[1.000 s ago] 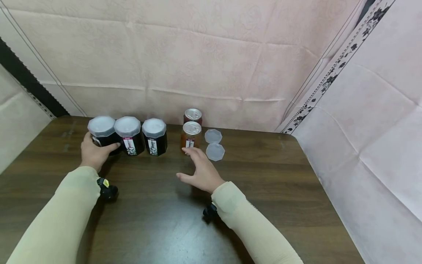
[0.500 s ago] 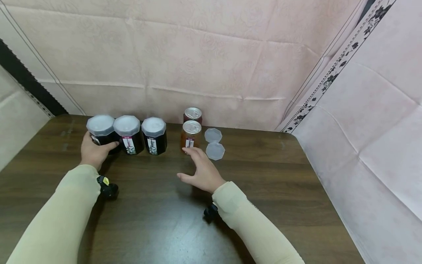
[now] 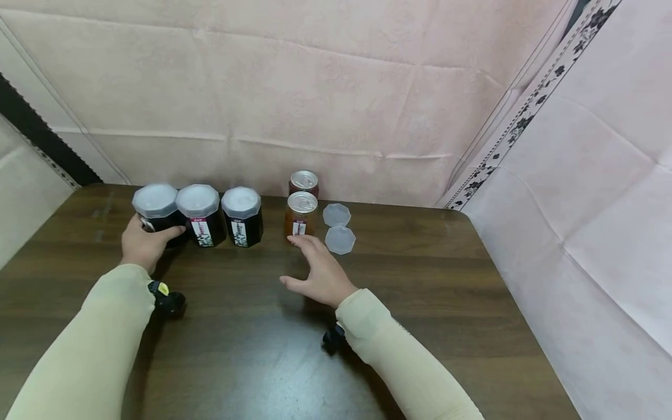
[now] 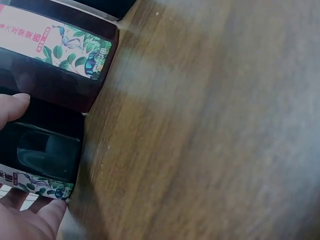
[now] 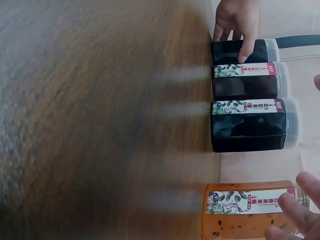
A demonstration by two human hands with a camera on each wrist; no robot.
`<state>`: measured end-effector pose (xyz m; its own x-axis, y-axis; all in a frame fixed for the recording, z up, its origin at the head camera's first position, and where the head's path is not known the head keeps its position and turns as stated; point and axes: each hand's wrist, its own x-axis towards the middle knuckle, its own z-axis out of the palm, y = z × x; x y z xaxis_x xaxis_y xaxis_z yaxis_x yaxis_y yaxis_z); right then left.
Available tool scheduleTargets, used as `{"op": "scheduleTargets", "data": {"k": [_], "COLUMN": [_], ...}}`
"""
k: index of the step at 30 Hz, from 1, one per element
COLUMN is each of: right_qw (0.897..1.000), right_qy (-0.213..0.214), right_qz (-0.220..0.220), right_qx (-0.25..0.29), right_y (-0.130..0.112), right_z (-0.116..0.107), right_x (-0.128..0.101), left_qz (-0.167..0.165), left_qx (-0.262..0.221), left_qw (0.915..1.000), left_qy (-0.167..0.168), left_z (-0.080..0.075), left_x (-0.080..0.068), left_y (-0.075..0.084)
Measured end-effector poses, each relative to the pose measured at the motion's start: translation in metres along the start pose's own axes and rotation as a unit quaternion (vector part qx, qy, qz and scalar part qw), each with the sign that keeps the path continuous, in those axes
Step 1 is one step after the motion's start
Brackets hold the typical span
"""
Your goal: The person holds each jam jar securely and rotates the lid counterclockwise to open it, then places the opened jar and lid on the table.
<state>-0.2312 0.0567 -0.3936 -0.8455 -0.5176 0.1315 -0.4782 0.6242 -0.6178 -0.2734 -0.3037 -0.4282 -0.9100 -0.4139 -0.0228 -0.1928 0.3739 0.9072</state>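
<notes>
My left hand [image 3: 142,244] grips the leftmost dark jam jar [image 3: 164,220] low on its body, thumb on the front and fingers round the left side. That jar stands upright under a frosted lid [image 3: 156,200]. Close beside it is a second dark jar [image 3: 207,228], and a third dark jar [image 3: 245,228] follows on the right. My right hand [image 3: 321,274] has thumb and fingers spread in front of an orange jam jar [image 3: 293,220]; it holds nothing. In the right wrist view, the fingers overlap the metal-topped end of this orange jar [image 5: 235,225].
A reddish jar [image 3: 304,181] with a silver top stands behind the orange one. Two frosted lids [image 3: 340,240] lie flat to the right, one behind the other. A cloth-covered wall [image 3: 315,105] rises along the back edge of the wooden table [image 3: 420,262].
The head view has shifted slightly. Both hands keep their places at the jars.
</notes>
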Motion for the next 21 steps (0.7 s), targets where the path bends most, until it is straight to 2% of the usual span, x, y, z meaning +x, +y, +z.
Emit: {"op": "scheduleTargets", "data": {"k": [9, 21], "right_qw": [1.000, 1.000], "right_qy": [0.002, 0.005], "right_qz": [0.001, 0.009], "right_qx": [0.004, 0.001], "right_y": [0.000, 0.002], "right_z": [0.001, -0.002], "right_x": [0.000, -0.003], "left_qz": [-0.013, -0.051], "left_qx": [0.003, -0.017], "left_qw": [0.9998, 0.9982], "left_qy": [0.017, 0.025], "left_z": [-0.004, -0.016], "left_x": [-0.004, -0.011], "left_y": [-0.003, -0.009]}}
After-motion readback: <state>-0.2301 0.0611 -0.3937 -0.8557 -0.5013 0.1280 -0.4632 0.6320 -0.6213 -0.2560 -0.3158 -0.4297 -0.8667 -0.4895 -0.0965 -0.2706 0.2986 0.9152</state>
